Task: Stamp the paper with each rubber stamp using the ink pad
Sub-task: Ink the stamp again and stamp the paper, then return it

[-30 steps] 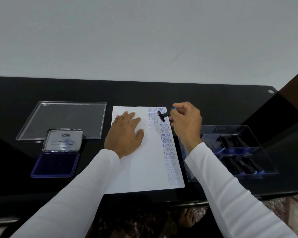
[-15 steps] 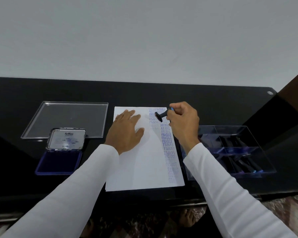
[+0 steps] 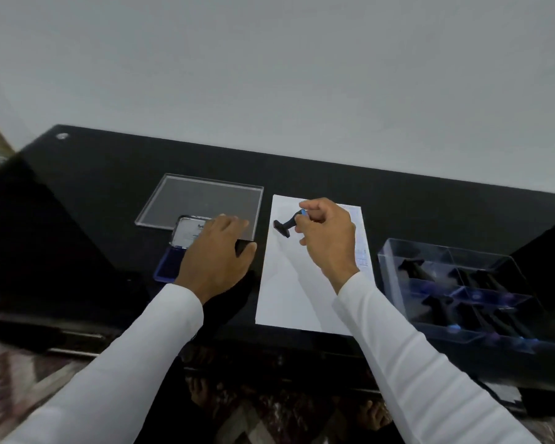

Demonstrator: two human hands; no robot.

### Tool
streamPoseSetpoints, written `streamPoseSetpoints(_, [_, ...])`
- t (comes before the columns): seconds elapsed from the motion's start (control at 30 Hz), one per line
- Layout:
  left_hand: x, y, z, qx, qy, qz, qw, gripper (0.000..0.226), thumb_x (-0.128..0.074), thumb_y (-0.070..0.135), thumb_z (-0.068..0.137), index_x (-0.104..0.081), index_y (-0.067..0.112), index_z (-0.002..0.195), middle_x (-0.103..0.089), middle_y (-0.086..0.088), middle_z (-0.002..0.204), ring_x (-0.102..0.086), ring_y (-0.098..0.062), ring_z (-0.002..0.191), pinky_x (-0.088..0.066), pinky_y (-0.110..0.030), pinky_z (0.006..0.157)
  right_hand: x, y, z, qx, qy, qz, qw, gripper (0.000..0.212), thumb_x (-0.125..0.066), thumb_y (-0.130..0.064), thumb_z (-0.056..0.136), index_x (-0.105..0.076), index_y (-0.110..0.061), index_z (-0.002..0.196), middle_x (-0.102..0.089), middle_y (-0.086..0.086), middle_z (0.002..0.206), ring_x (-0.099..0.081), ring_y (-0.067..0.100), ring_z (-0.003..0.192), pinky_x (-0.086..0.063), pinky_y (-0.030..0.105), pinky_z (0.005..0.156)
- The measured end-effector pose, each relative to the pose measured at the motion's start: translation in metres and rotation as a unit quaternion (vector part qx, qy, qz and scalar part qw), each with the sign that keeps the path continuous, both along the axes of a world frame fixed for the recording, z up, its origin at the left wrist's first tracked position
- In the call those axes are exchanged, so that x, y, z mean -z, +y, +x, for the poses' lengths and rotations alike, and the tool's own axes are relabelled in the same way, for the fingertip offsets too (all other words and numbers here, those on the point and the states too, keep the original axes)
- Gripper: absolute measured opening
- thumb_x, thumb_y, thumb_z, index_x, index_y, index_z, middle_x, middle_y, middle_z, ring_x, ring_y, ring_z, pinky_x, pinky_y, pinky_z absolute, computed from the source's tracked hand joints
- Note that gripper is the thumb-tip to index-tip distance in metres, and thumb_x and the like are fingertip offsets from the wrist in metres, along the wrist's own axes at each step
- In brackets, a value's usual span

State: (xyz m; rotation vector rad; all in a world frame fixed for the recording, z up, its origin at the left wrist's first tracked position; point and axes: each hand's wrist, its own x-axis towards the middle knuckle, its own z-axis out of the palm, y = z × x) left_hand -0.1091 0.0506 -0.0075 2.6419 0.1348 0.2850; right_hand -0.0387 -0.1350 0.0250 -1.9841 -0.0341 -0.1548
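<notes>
Two hands busy: my right hand (image 3: 326,240) fingers pinch rubber stamp (image 3: 285,226) above paper (image 3: 285,283); left hand (image 3: 220,256), fingers spread flat, rests over ink pad (image 3: 169,265) on worktop (image 3: 109,187).

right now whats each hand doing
Left hand: open, fingers spread over the ink pad.
Right hand: holding a rubber stamp above the paper.

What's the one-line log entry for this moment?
right hand: grips black rubber stamp above white paper | left hand: over blue ink pad
</notes>
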Motion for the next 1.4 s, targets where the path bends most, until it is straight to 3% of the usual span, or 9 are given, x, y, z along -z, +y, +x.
streamPoseSetpoints(0.07, [0.001,0.017,-0.014,-0.022,-0.001,0.001,1.0,0.05,-0.058,0.046,0.097,-0.053,0.024,0.142,-0.053,0.0,0.145,-0.043,-0.021,0.138,-0.043,-0.042,0.11,0.001,0.018,-0.009,-0.023,-0.004,-0.005,1.0,0.018,-0.068,-0.023,0.092,-0.069,-0.027,0.109,-0.072,-0.004,0.105,-0.07,0.014,0.088,-0.062,0.037,0.08])
streamPoseSetpoints(0.17, [0.005,0.035,-0.034,-0.05,-0.009,-0.004,0.999,0.047,-0.058,0.048,0.095,-0.056,0.026,0.136,-0.055,0.004,0.139,-0.045,-0.018,0.131,-0.047,-0.04,0.103,0.003,0.04,-0.022,-0.051,-0.007,-0.006,0.999,0.016,-0.069,-0.021,0.091,-0.07,-0.026,0.107,-0.07,-0.01,0.098,-0.07,0.012,0.087,-0.062,0.038,0.08])
streamPoseSetpoints(0.33, [0.013,0.07,-0.066,-0.084,-0.007,0.008,0.996,0.055,-0.061,0.046,0.095,-0.055,0.019,0.142,-0.052,-0.003,0.147,-0.038,-0.025,0.141,-0.039,-0.044,0.115,0.006,0.078,-0.044,-0.092,0.003,-0.008,0.996,0.017,-0.071,-0.018,0.086,-0.072,-0.028,0.099,-0.069,-0.015,0.09,-0.069,0.008,0.083,-0.062,0.038,0.076])
streamPoseSetpoints(0.5, [0.02,0.101,-0.089,-0.1,-0.009,0.014,0.995,0.06,-0.062,0.049,0.093,-0.053,0.019,0.145,-0.05,-0.003,0.15,-0.035,-0.025,0.146,-0.033,-0.048,0.119,0.007,0.103,-0.06,-0.127,0.003,-0.014,0.992,0.018,-0.071,-0.016,0.088,-0.074,-0.022,0.105,-0.071,-0.007,0.096,-0.068,0.009,0.086,-0.062,0.037,0.072])
streamPoseSetpoints(0.57, [0.023,0.108,-0.093,-0.101,-0.008,0.017,0.995,0.062,-0.063,0.049,0.093,-0.052,0.019,0.146,-0.048,-0.003,0.152,-0.033,-0.025,0.147,-0.032,-0.05,0.12,0.009,0.11,-0.064,-0.143,-0.006,-0.028,0.989,0.019,-0.07,-0.018,0.089,-0.073,-0.022,0.108,-0.071,-0.005,0.102,-0.068,0.01,0.089,-0.062,0.03,0.071])
streamPoseSetpoints(0.67, [0.029,0.118,-0.098,-0.098,0.002,0.025,0.995,0.065,-0.058,0.055,0.092,-0.051,0.02,0.146,-0.046,-0.002,0.154,-0.031,-0.024,0.149,-0.027,-0.05,0.122,0.011,0.119,-0.072,-0.163,-0.025,-0.052,0.985,0.021,-0.069,-0.017,0.091,-0.073,-0.022,0.111,-0.071,-0.004,0.107,-0.067,0.011,0.093,-0.054,0.01,0.072])
streamPoseSetpoints(0.83, [0.037,0.125,-0.099,-0.086,0.008,0.054,0.995,0.071,-0.048,0.06,0.087,-0.052,0.021,0.146,-0.043,-0.002,0.157,-0.027,-0.024,0.151,-0.02,-0.049,0.125,0.014,0.129,-0.082,-0.177,-0.055,-0.078,0.979,0.025,-0.069,-0.018,0.092,-0.072,-0.021,0.117,-0.067,-0.005,0.116,-0.064,0.01,0.102,-0.057,0.029,0.09])
streamPoseSetpoints(1.4, [0.052,0.126,-0.098,-0.101,0.016,0.106,0.989,0.072,-0.036,0.066,0.088,-0.051,0.026,0.145,-0.039,0.0,0.159,-0.024,-0.022,0.152,-0.011,-0.044,0.125,0.016,0.137,-0.085,-0.248,-0.104,-0.186,0.945,0.031,-0.067,-0.016,0.094,-0.068,-0.015,0.125,-0.064,0.004,0.123,-0.062,0.016,0.11,-0.05,0.028,0.1])
